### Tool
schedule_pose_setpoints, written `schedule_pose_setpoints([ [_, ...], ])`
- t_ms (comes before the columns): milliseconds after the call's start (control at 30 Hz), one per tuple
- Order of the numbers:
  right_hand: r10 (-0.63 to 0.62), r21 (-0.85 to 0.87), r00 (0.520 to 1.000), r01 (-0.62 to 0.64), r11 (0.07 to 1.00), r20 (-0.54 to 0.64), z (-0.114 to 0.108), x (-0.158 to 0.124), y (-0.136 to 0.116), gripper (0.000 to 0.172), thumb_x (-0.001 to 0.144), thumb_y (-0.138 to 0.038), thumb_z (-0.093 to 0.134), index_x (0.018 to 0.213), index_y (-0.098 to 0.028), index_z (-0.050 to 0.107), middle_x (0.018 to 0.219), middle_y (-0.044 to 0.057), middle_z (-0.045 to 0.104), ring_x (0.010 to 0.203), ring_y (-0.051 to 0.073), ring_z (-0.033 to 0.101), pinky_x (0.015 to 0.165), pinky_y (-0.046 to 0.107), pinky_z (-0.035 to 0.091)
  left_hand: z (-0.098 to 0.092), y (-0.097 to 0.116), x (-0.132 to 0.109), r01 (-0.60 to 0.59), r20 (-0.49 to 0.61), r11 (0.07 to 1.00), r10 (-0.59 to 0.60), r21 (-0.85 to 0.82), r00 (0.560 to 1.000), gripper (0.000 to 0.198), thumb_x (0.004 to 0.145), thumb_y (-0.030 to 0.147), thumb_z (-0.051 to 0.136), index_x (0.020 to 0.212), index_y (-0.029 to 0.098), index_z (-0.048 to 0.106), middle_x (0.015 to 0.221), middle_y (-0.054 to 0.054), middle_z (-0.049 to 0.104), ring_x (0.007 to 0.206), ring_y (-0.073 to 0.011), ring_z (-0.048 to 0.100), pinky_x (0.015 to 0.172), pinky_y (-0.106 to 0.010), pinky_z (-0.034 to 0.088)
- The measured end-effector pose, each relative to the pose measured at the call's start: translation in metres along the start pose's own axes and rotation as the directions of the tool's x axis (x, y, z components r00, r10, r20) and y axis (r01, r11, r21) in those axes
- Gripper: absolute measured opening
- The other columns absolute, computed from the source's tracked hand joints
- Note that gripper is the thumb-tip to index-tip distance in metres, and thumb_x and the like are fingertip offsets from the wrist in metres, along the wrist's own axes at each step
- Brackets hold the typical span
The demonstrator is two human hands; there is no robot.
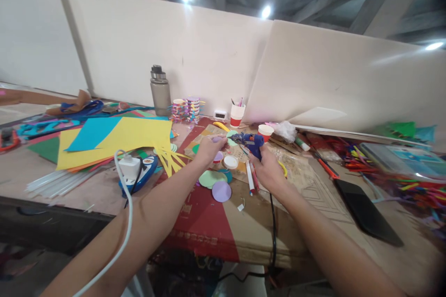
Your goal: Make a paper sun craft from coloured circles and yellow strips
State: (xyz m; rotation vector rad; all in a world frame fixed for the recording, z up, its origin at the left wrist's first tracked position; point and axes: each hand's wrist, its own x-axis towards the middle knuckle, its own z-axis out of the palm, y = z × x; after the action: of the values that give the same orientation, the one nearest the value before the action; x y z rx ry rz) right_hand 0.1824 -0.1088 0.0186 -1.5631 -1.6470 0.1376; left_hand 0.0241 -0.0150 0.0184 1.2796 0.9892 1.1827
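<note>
My right hand [266,164] is wrapped round the handle of a blue glue gun [252,141], whose nozzle points left. My left hand [209,149] is pinched on a small purple piece [218,139] close to the nozzle. A light green paper circle [232,138] lies just behind the nozzle. Below my hands, a white round lid [230,162], a pale green circle [210,179] and a purple circle [221,191] rest on the cardboard. The glue gun's black cord hangs over the front edge.
Yellow paper [114,141] and a power strip [148,170] with a white plug lie left. A grey bottle [160,93] and a red-white cup [237,116] stand behind. A black phone [367,211], craft sticks and a plastic box [400,160] lie right.
</note>
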Motion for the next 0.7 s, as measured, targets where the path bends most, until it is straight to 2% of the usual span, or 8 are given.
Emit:
schedule_pose_setpoints([
  [100, 0.013, -0.003, 1.0, -0.013, 1.0, 0.024, -0.001, 0.0, -0.001, 0.039, 0.085, -0.023, 0.046, 0.123, -0.014, 0.055, 0.111, 0.015, 0.066, 0.103, 0.028, 0.06, 0.092, 0.044, 0.045, -0.002, 0.003, 0.0, -0.008, -0.026, 1.0, 0.008, -0.022, 1.0, 0.008, 0.077, 0.017, 0.062, 0.074, 0.017, 0.07, 0.057, 0.0, 0.064, 0.055, -0.0113, 0.059, 0.054, -0.02, 0.043],
  [267, 0.016, 0.011, 0.999, -0.015, 1.0, -0.031, -0.004, 0.0, 0.0, 0.036, 0.086, -0.023, 0.047, 0.119, -0.016, 0.056, 0.113, 0.014, 0.066, 0.103, 0.027, 0.061, 0.092, 0.042, 0.046, -0.004, 0.003, 0.0, -0.016, -0.035, 0.998, 0.014, -0.052, 0.999, 0.009, 0.076, 0.02, 0.064, 0.079, 0.015, 0.07, 0.058, -0.001, 0.065, 0.054, -0.0108, 0.059, 0.056, -0.02, 0.045],
  [433, 0.02, -0.003, 0.996, -0.02, 1.0, -0.089, -0.006, 0.002, 0.003, 0.033, 0.085, -0.022, 0.047, 0.116, -0.016, 0.058, 0.11, 0.014, 0.068, 0.102, 0.028, 0.063, 0.09, 0.041, 0.048, -0.005, -0.01, 0.006, -0.035, 0.017, 0.995, 0.037, -0.096, 0.999, 0.014, 0.074, 0.025, 0.066, 0.083, 0.015, 0.07, 0.061, -0.001, 0.066, 0.056, -0.0107, 0.059, 0.057, -0.021, 0.046],
  [600, 0.046, -0.007, 0.995, -0.047, 0.999, -0.091, -0.007, 0.002, 0.001, 0.035, 0.085, -0.023, 0.047, 0.118, -0.016, 0.057, 0.111, 0.015, 0.068, 0.103, 0.029, 0.063, 0.09, 0.043, 0.048, -0.006, -0.019, 0.012, -0.05, 0.114, 0.997, 0.057, -0.063, 0.992, 0.016, 0.068, 0.027, 0.071, 0.08, 0.017, 0.072, 0.062, 0.0, 0.066, 0.054, -0.0103, 0.057, 0.053, -0.02, 0.044],
  [700, 0.028, 0.001, 0.997, -0.028, 1.0, -0.066, -0.007, 0.0, -0.002, 0.034, 0.086, -0.022, 0.047, 0.118, -0.017, 0.057, 0.114, 0.014, 0.068, 0.106, 0.028, 0.063, 0.092, 0.042, 0.048, -0.007, -0.015, 0.011, -0.061, 0.069, 0.995, 0.066, -0.073, 0.995, 0.015, 0.071, 0.027, 0.068, 0.081, 0.016, 0.072, 0.064, -0.001, 0.066, 0.055, -0.01, 0.058, 0.055, -0.02, 0.045],
])
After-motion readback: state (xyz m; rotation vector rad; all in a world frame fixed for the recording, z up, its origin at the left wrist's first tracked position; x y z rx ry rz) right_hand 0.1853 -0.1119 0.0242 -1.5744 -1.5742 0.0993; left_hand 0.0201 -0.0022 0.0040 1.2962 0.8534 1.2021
